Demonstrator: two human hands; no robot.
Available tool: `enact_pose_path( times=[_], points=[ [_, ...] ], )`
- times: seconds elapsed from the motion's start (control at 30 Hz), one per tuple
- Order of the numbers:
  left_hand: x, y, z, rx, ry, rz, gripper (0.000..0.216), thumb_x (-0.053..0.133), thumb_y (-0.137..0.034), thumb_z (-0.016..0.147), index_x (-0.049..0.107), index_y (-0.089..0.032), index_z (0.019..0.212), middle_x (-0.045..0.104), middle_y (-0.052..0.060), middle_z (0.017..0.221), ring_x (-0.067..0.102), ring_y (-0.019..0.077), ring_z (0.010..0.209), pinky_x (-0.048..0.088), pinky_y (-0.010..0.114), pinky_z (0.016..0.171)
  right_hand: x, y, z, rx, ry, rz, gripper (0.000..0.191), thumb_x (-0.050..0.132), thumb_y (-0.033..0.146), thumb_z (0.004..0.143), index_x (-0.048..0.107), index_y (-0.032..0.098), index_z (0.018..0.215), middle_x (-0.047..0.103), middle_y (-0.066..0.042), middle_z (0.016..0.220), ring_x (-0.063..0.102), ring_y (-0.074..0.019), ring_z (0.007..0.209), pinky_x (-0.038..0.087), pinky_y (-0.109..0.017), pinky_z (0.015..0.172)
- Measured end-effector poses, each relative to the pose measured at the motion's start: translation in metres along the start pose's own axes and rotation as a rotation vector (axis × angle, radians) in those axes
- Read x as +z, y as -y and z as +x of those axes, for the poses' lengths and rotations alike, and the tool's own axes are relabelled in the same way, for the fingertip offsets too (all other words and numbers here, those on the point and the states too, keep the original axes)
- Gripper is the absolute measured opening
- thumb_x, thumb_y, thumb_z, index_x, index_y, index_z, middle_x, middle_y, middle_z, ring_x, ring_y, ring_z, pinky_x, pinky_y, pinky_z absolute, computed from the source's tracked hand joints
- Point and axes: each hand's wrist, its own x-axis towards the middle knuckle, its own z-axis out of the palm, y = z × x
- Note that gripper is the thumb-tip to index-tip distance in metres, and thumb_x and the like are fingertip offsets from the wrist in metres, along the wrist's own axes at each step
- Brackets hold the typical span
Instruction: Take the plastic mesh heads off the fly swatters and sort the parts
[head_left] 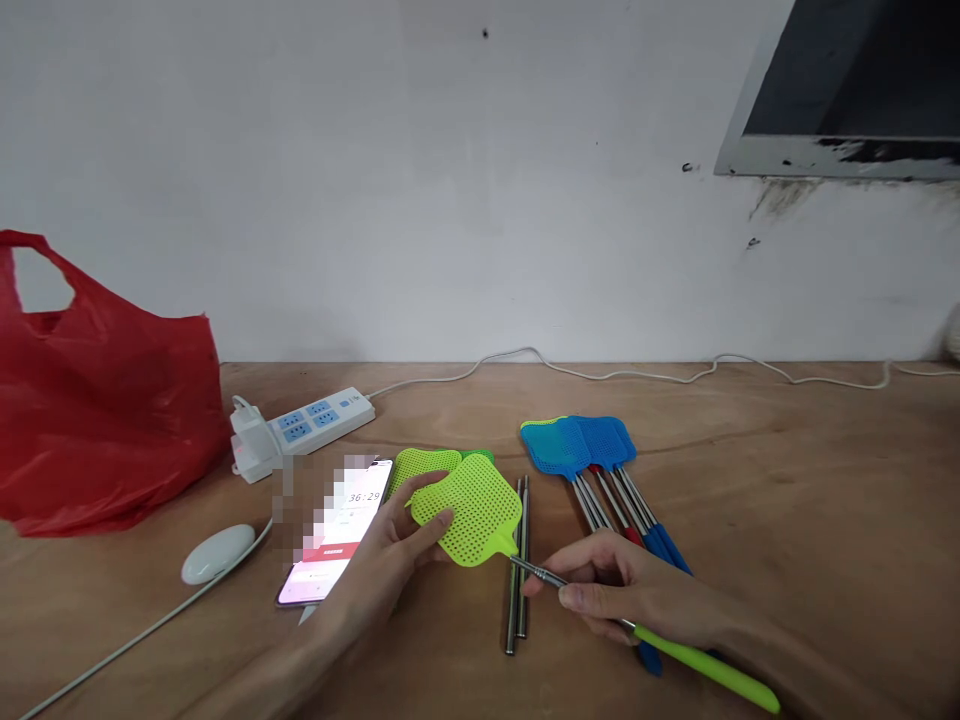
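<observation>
My left hand (409,530) is closed on the edge of a yellow-green perforated fly swatter head (480,510), thumb on top. Between the fingers and thumb of my right hand (619,585) is a metal telescopic fly swatter handle (701,665) with a green grip. Its thin tip meets the neck of the head; I cannot tell how firmly they are joined. Under and behind the held head lie another yellow-green swatter head (420,465) and a darker green one (480,455). Bare metal rods (523,600) lie just beneath the tip.
Several blue fly swatters (600,445) with red and blue grips are piled at right. At left are a lit phone (337,550), a white power strip (322,415), a white mouse-shaped object (217,553) and a red plastic bag (112,400). A white cable (622,375) runs along the wall.
</observation>
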Motion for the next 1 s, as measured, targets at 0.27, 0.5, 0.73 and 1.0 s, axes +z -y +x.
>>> enact_pose_path(
  times=[0.27,0.5,0.73,1.0],
  points=[
    [0.001,0.001,-0.002,-0.044,-0.037,-0.072,0.065,0.081,-0.031,0.079,0.05,-0.021,0.135,0.071,0.009,0.118,0.07,0.0273,0.105,0.059,0.033,0.081,-0.002,0.0,0.0,-0.015,-0.012,-0.006,0.043,0.064,0.048,0.088,0.074,0.014,0.113,0.044,0.008,0.048,0.032,-0.0054,0.04,0.026,-0.02,0.042],
    [0.002,-0.001,-0.001,-0.074,-0.074,-0.121,0.069,0.079,-0.022,0.08,0.045,-0.022,0.14,0.071,0.009,0.118,0.071,0.0258,0.103,0.06,0.033,0.082,-0.004,-0.002,0.001,-0.027,-0.025,-0.006,0.044,0.063,0.048,0.09,0.074,0.014,0.114,0.044,0.009,0.046,0.03,-0.0054,0.038,0.025,-0.02,0.041],
    [0.001,0.001,-0.001,-0.05,-0.036,-0.078,0.074,0.079,-0.029,0.081,0.037,-0.024,0.142,0.07,0.008,0.119,0.071,0.0252,0.102,0.059,0.034,0.083,-0.003,-0.003,0.002,0.001,-0.063,-0.004,0.043,0.063,0.049,0.088,0.075,0.013,0.109,0.044,0.008,0.046,0.03,-0.0049,0.037,0.023,-0.02,0.039],
    [0.001,0.009,-0.003,0.087,-0.089,0.124,0.067,0.072,-0.044,0.086,0.035,-0.028,0.14,0.065,0.005,0.12,0.067,0.0266,0.104,0.057,0.036,0.081,-0.001,-0.004,0.004,0.015,-0.147,-0.061,0.046,0.059,0.049,0.092,0.072,0.011,0.115,0.046,0.008,0.047,0.031,-0.0048,0.038,0.023,-0.02,0.041]
  ],
)
